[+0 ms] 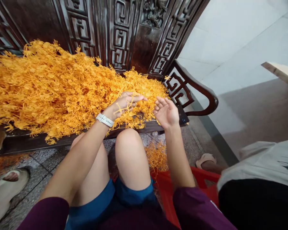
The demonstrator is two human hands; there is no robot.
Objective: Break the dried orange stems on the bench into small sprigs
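A large heap of yellow-orange branching plastic pieces (69, 86), with thin stems and small flower-like ends, covers the dark wooden bench seat. My left hand (127, 103), with a white watch on its wrist, is over the right part of the heap with its fingers stretched out to the right. A pale yellow branching strand (120, 109) shows across the back of this hand; whether it rests there or is in the air, I cannot tell. My right hand (167, 112) is at the heap's right end, palm turned inward, fingers apart, holding nothing.
The dark carved bench back (120, 38) rises behind the heap, and a curved armrest (206, 99) closes its right end. More orange strands (157, 155) lie low beyond my knees, near a red plastic stool (166, 191). Another person (261, 166) is close on the right.
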